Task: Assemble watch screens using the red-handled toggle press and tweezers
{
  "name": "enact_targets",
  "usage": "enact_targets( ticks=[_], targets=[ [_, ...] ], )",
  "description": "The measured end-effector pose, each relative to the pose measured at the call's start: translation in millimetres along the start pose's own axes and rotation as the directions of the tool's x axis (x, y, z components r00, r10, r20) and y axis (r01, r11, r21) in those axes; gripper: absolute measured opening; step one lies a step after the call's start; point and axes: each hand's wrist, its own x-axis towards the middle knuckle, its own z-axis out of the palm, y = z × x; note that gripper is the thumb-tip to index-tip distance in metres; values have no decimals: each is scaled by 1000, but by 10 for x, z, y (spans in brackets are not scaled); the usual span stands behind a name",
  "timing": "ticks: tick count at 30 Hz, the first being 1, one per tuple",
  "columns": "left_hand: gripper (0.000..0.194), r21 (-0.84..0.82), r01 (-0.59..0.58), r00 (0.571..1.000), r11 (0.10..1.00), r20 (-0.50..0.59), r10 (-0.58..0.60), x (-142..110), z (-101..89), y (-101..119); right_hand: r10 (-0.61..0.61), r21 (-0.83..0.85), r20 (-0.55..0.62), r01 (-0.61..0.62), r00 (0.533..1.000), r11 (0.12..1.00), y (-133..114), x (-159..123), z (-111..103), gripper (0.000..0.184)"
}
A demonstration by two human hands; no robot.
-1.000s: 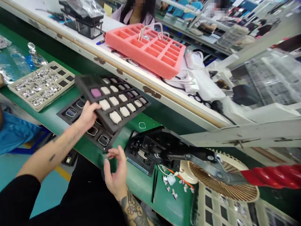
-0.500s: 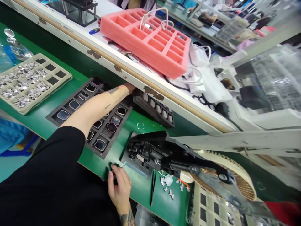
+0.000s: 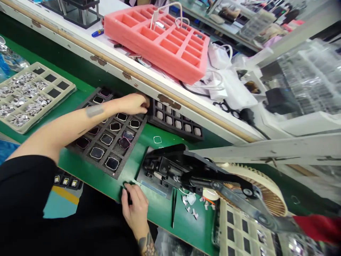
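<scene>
Left hand (image 3: 131,104) | grip curled, touching near edge of black foam tray (image 3: 174,122) of pale inserts, far side of desk | right hand (image 3: 135,208) | grip bent down at green mat (image 3: 157,217) edge (pinching anything? cannot tell) | dark foam lens tray (image 3: 106,153) under left forearm

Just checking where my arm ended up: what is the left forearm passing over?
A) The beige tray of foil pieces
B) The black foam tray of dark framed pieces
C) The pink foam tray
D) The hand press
B: the left forearm lies above the black foam tray, well away from the other three.
</scene>
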Motion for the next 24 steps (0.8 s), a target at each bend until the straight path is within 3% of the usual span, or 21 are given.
enact_targets(
  ticks=[1, 2, 3, 5, 6, 8, 10, 13, 16, 18, 20, 24],
  targets=[
    [27, 83, -5, 992, 997, 125, -6, -224, -43, 39, 0, 1, 6, 0, 1000, 1000, -10, 9, 0, 24],
    [27, 247, -76, 943, 966, 332, -11, -477, -78, 68, -3, 0, 8, 3, 1000, 1000, -21, 19, 0, 23],
    [29, 404, -205, 868, 891, 495, -24, -740, -106, 88, -11, -3, 8, 11, 1000, 1000, -32, 28, 2, 22],
    [34, 624, -407, 797, 667, 599, -74, -1186, -134, 111, -36, -21, 5, 36, 999, 999, -54, 44, 10, 20],
    [33, 676, -464, 785, 573, 613, -88, -1320, -130, 117, -51, -40, 4, 51, 999, 998, -63, 51, 18, 20],
    [30, 714, -492, 798, 499, 598, -70, -1330, -67, 102, -79, -90, 22, 81, 997, 993, -78, 58, 35, 19],
    [38, 725, -434, 857, 534, 515, -3, -1002, 95, 17, -106, -148, 50, 112, 993, 983, -83, 57, 54, 18],
    [57, 811, -182, 980, 556, 193, 39, -172, 504, -292, -136, -225, 78, 150, 988, 963, -68, 40, 78, 17],
    [73, 774, 118, 986, 623, -19, -163, 551, 914, -653, -157, -259, 75, 171, 985, 950, -50, 15, 92, 18],
    [73, 741, 234, 964, 629, -92, -250, 822, 1067, -802, -161, -265, 65, 172, 985, 949, -49, 3, 94, 18],
    [64, 741, 213, 967, 637, -66, -246, 947, 1110, -864, -157, -275, 57, 167, 986, 947, -55, -2, 91, 19],
    [43, 702, 0, 994, 712, 78, -76, 1050, 1095, -849, -143, -290, 75, 159, 987, 944, -77, 11, 69, 19]
  ],
)
